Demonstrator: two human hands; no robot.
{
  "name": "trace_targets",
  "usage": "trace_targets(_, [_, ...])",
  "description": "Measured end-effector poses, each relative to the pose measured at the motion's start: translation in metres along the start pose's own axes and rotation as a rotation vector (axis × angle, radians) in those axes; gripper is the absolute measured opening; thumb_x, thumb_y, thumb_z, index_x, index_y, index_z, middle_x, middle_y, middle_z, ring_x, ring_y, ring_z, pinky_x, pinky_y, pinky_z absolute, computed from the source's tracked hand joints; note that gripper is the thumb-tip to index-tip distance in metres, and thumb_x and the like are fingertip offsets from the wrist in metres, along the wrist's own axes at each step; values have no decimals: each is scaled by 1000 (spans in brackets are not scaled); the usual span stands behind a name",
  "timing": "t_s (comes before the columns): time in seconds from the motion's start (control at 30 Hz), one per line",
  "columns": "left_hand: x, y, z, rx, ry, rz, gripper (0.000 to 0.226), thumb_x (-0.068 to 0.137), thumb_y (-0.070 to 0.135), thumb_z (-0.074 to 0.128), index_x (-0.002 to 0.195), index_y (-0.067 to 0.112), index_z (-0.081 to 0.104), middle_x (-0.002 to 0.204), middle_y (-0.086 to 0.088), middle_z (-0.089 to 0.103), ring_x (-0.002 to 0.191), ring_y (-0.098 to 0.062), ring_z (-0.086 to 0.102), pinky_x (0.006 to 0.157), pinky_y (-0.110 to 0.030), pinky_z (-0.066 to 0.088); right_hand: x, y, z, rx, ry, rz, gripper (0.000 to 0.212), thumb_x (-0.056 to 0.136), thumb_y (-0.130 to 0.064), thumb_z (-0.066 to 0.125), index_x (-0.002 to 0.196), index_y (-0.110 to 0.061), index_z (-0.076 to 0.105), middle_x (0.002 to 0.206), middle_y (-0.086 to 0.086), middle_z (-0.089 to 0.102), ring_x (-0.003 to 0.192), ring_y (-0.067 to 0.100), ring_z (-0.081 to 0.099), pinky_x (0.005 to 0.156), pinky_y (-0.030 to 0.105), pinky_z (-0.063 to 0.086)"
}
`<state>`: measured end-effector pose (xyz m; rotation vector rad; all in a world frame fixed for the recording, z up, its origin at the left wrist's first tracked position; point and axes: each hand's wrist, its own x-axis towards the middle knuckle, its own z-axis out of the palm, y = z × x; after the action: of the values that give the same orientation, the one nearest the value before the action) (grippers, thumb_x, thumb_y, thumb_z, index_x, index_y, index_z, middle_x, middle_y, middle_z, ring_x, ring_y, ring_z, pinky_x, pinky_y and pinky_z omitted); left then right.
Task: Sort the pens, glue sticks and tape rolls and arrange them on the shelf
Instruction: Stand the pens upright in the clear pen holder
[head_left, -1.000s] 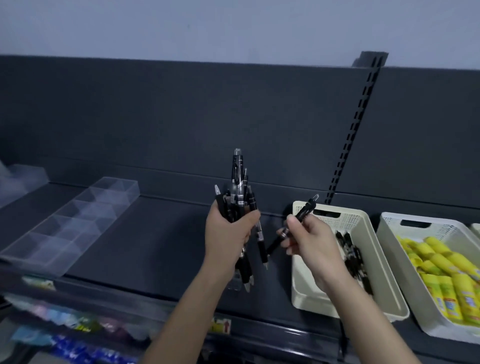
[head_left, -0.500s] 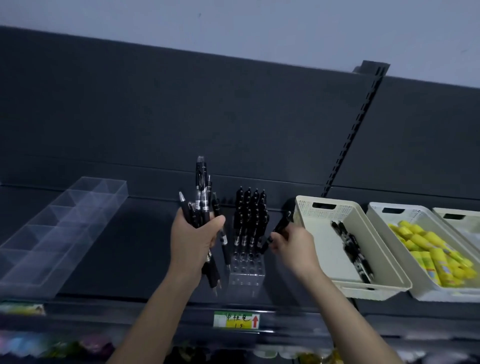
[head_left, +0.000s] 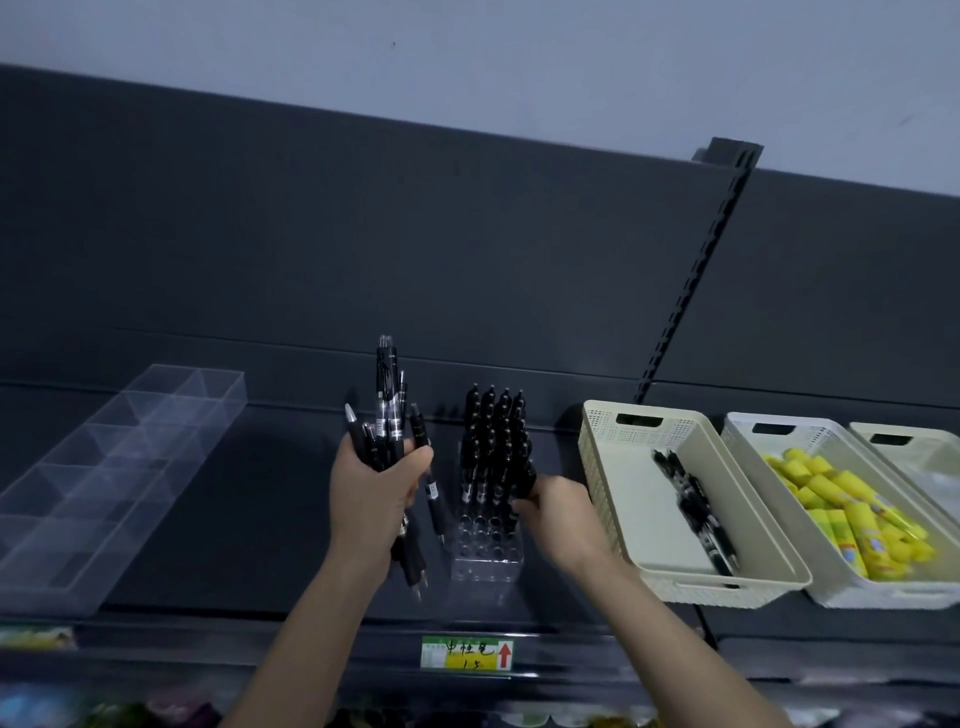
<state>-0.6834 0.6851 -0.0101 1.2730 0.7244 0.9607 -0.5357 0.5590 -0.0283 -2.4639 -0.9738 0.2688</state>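
Above the shelf (head_left: 234, 519), left hand (head_left: 371, 501) clutches pens (head_left: 387, 405) — right hand (head_left: 558, 514) pinches a pen (head_left: 525, 479) at the holder (head_left: 485, 556).

The left hand (head_left: 374, 493) grips a pen bundle (head_left: 387, 405) left of the stand (head_left: 485, 551); the right hand (head_left: 563, 514) pinches a pen (head_left: 527, 475) at its right.

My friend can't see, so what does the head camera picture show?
The left hand grips a bundle of black pens; the right hand pinches one pen at a clear holder on a dark shelf. A beige basket stands beside it.
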Motion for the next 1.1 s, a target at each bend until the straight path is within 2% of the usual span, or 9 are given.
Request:
trace_targets(0.13, [2, -7, 5, -4, -4, -17, 20, 78, 8, 74, 91, 8, 59, 66, -1, 60, 51, -7, 51, 48, -20, 45, 1, 2, -1, 1, 37, -36, 17, 90, -26, 61, 83, -10, 63, 86, 8, 69, 77, 24, 64, 61, 24, 37])
trace_targets(0.23, [2, -12, 8, -8, 17, -28, 21, 78, 8, 75, 91, 10, 59, 69, -2, 63, 52, -9, 52, 48, -21, 46, 0, -1, -7, 38, 199, -88, 20, 90, -28, 60, 77, -14, 58, 75, 4, 66, 61, 15, 54, 53, 25, 35])
trace_targets(0.3, [2, -14, 10, -14, 42, -30, 21, 77, 9, 75, 91, 11, 59, 68, -1, 63, 52, -9, 53, 49, -21, 46, -3, -5, -8, 114, 253, -123, 22, 90, -29, 60, 73, -15, 57, 69, -1, 63, 58, 8, 53, 46, 15, 34])
trace_targets(0.4, [1, -16, 11, -16, 59, -34, 22, 77, 10, 76, 91, 11, 59, 67, -1, 63, 52, -8, 54, 48, -21, 46, -7, -12, 0, 189, 172, -142, 21, 91, -29, 61, 79, -11, 64, 74, -2, 66, 64, 6, 59, 54, 14, 45])
trace_targets(0.5, [0, -16, 10, -9, 63, -38, 23, 76, 11, 76, 91, 11, 59, 64, -1, 61, 51, -9, 53, 47, -21, 46, -6, -17, 8, 207, 119, -152, 21, 92, -27, 60, 88, -8, 68, 80, 2, 69, 71, 12, 64, 67, 30, 54])
trace_targets(0.67, [2, -18, 3, -8, 83, -48, 21, 76, 11, 76, 87, 13, 57, 63, -2, 60, 47, -8, 51, 45, -21, 44, -1, -25, 18, 62, 62, -182, 22, 92, -26, 59, 78, -9, 61, 75, 5, 65, 66, 17, 61, 56, 28, 46])
trace_targets(0.9, [7, -20, -1, -5, 33, -50, 24, 75, 12, 76, 89, 7, 57, 63, -5, 59, 47, -11, 48, 45, -22, 43, 3, -32, 30, 6, 13, -155, 25, 93, -26, 57, 72, -14, 52, 71, 4, 58, 65, 23, 60, 54, 26, 37])
trace_targets(1.03, [8, -20, -5, -18, -4, -44, 27, 74, 14, 78, 90, 7, 57, 62, -5, 58, 47, -12, 47, 45, -21, 42, 1, -27, 25, 4, -40, -121, 33, 88, -35, 65, 72, -7, 60, 68, 2, 62, 62, 20, 60, 53, 27, 41])
trace_targets(1.1, [7, -17, -5, -35, -44, -38, 27, 73, 16, 79, 89, 8, 58, 64, -6, 59, 48, -13, 47, 45, -21, 42, -5, -23, 21, 136, -47, -75, 27, 83, -36, 71, 70, -12, 65, 65, -2, 66, 59, 11, 62, 55, 25, 48])
